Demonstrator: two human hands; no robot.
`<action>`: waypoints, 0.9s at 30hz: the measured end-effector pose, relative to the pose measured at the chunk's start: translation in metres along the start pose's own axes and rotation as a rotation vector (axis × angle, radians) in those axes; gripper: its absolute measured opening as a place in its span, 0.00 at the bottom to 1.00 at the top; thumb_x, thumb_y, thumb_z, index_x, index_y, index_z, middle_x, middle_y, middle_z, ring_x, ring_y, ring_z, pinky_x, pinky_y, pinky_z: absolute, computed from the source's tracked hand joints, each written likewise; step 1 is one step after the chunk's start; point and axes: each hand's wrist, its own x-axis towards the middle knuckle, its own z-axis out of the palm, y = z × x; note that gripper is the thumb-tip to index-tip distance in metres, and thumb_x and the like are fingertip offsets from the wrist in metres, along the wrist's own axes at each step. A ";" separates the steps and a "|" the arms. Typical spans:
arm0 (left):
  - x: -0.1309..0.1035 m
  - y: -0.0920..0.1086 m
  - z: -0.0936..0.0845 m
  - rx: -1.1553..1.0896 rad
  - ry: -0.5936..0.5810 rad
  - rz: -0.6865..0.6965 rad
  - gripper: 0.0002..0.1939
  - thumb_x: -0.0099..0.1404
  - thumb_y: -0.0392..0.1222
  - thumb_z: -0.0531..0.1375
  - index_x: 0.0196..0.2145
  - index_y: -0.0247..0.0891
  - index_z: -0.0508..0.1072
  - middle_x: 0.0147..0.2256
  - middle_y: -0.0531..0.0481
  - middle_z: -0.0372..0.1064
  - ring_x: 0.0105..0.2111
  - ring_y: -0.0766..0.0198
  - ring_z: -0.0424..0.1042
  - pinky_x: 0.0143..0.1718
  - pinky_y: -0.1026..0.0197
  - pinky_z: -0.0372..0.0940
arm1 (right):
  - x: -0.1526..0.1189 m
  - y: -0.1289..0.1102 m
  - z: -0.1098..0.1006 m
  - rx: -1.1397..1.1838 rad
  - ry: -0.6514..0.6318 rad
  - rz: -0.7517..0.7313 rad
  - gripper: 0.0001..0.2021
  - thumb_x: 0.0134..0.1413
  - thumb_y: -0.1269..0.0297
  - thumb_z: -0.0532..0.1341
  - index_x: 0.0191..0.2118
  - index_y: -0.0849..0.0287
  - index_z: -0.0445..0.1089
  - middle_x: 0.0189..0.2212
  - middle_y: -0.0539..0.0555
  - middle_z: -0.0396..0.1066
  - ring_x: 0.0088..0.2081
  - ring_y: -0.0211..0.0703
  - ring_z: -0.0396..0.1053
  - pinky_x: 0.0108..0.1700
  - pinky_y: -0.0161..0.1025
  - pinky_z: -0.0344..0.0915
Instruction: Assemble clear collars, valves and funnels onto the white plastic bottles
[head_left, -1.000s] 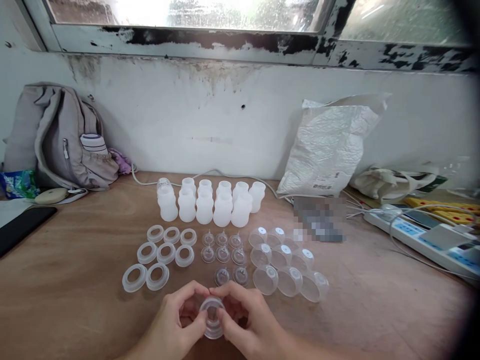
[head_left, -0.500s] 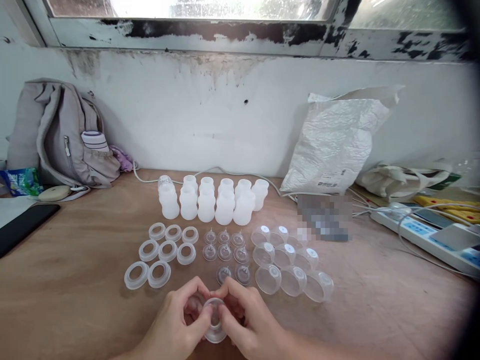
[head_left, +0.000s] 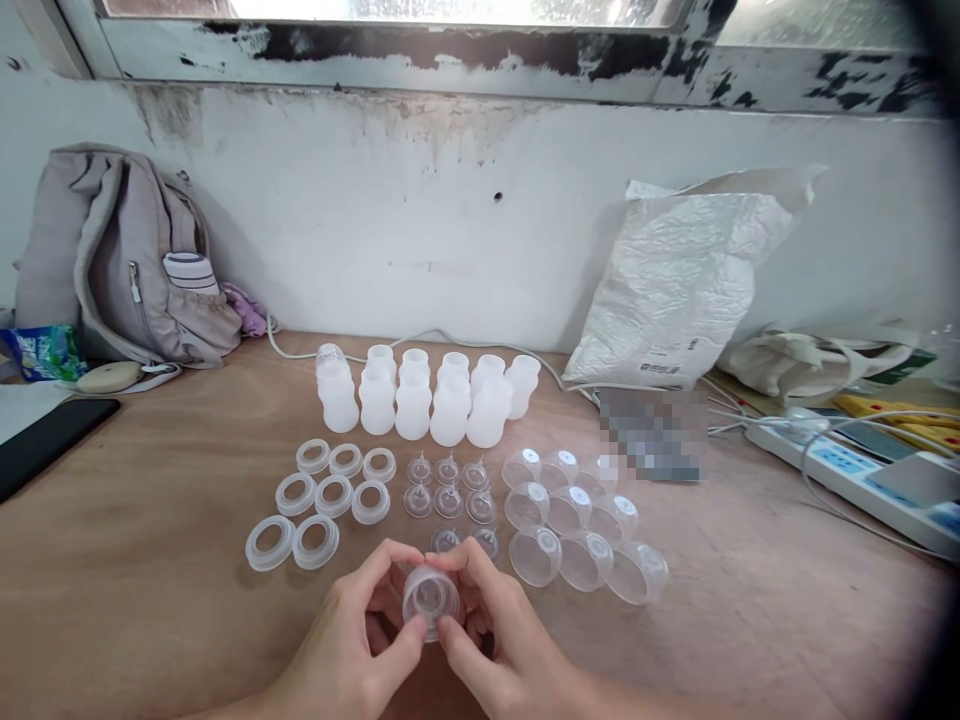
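Adjoining stained wall (head_left: 405, 220): brown tabletop (head_left: 150, 610) beneath 2 hands (head_left: 356, 630) (head_left: 506, 630).

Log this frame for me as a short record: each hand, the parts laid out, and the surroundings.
Left hand: holds one side of a translucent round piece
Right hand: holds the same piece's other side
Left group: eight translucent rings
Middle group: eight clear domed parts visible, the front two partly hidden
Right group: nine clear cups
Behind: white bottles, standing close together
Surroundings: wooden table; backpack at left; silvery bag and power strip at right
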 end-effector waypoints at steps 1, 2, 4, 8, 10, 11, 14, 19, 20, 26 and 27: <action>0.000 -0.001 0.000 0.011 -0.004 0.003 0.09 0.59 0.41 0.54 0.38 0.40 0.62 0.30 0.50 0.70 0.28 0.66 0.69 0.23 0.68 0.61 | 0.000 0.000 0.000 0.002 0.002 -0.002 0.08 0.47 0.72 0.53 0.36 0.58 0.55 0.27 0.48 0.62 0.25 0.32 0.59 0.24 0.29 0.55; 0.001 -0.002 0.000 0.020 -0.007 0.005 0.08 0.59 0.40 0.54 0.38 0.40 0.62 0.30 0.50 0.70 0.28 0.65 0.69 0.24 0.68 0.61 | -0.001 0.001 0.001 0.002 0.001 -0.005 0.08 0.46 0.73 0.53 0.35 0.58 0.56 0.27 0.48 0.63 0.26 0.33 0.60 0.24 0.28 0.56; 0.002 -0.005 0.000 0.037 -0.007 0.006 0.07 0.58 0.38 0.53 0.36 0.40 0.61 0.30 0.51 0.69 0.29 0.66 0.68 0.25 0.68 0.61 | -0.001 0.002 0.002 -0.010 0.008 -0.009 0.09 0.45 0.75 0.53 0.34 0.58 0.56 0.28 0.48 0.64 0.27 0.33 0.61 0.25 0.29 0.57; 0.001 -0.010 -0.001 0.085 -0.031 0.010 0.07 0.57 0.35 0.53 0.35 0.40 0.59 0.29 0.53 0.66 0.28 0.67 0.66 0.25 0.68 0.59 | -0.002 0.005 0.005 -0.011 0.045 0.025 0.08 0.43 0.76 0.51 0.32 0.58 0.56 0.27 0.48 0.64 0.27 0.34 0.61 0.27 0.29 0.58; 0.000 -0.012 -0.001 0.100 -0.045 0.008 0.06 0.58 0.34 0.52 0.35 0.40 0.59 0.28 0.54 0.65 0.28 0.68 0.65 0.25 0.68 0.59 | -0.002 0.005 0.006 0.022 0.043 0.051 0.07 0.45 0.75 0.51 0.32 0.58 0.55 0.27 0.48 0.64 0.28 0.34 0.62 0.29 0.31 0.59; 0.000 -0.012 -0.002 0.102 -0.048 0.004 0.06 0.58 0.34 0.52 0.35 0.40 0.59 0.28 0.54 0.65 0.28 0.68 0.64 0.25 0.68 0.58 | -0.001 0.005 0.006 0.037 0.037 0.062 0.07 0.45 0.75 0.51 0.32 0.58 0.55 0.28 0.48 0.64 0.29 0.35 0.63 0.30 0.31 0.60; -0.001 -0.012 -0.002 0.091 -0.051 -0.008 0.05 0.59 0.34 0.51 0.35 0.40 0.59 0.29 0.53 0.65 0.28 0.68 0.64 0.25 0.68 0.58 | 0.000 0.004 0.006 0.059 0.024 0.072 0.07 0.45 0.76 0.50 0.32 0.58 0.55 0.29 0.49 0.65 0.31 0.36 0.64 0.33 0.33 0.60; 0.001 -0.013 -0.001 0.062 -0.032 0.000 0.05 0.58 0.33 0.52 0.34 0.40 0.60 0.29 0.54 0.66 0.28 0.68 0.64 0.25 0.68 0.57 | 0.001 0.006 0.005 0.041 0.027 0.061 0.09 0.43 0.77 0.50 0.32 0.58 0.56 0.29 0.48 0.64 0.30 0.35 0.62 0.31 0.32 0.58; 0.001 -0.013 -0.001 0.058 -0.025 0.000 0.06 0.58 0.33 0.52 0.34 0.40 0.61 0.29 0.54 0.66 0.27 0.68 0.64 0.25 0.69 0.57 | 0.001 0.006 0.006 0.032 0.026 0.050 0.09 0.42 0.78 0.50 0.32 0.58 0.56 0.28 0.48 0.63 0.29 0.35 0.62 0.31 0.32 0.58; 0.001 -0.015 0.000 0.066 0.006 -0.026 0.08 0.55 0.30 0.51 0.34 0.40 0.61 0.27 0.56 0.64 0.25 0.69 0.63 0.22 0.70 0.56 | 0.001 0.006 0.007 0.026 0.046 0.018 0.12 0.40 0.79 0.52 0.34 0.58 0.55 0.27 0.46 0.59 0.27 0.33 0.58 0.27 0.30 0.54; 0.001 -0.016 0.000 0.069 0.013 -0.021 0.08 0.55 0.30 0.51 0.33 0.40 0.61 0.26 0.56 0.64 0.25 0.69 0.62 0.22 0.69 0.56 | 0.001 0.006 0.007 0.027 0.054 0.024 0.12 0.40 0.79 0.52 0.33 0.58 0.55 0.26 0.46 0.59 0.27 0.32 0.57 0.27 0.30 0.54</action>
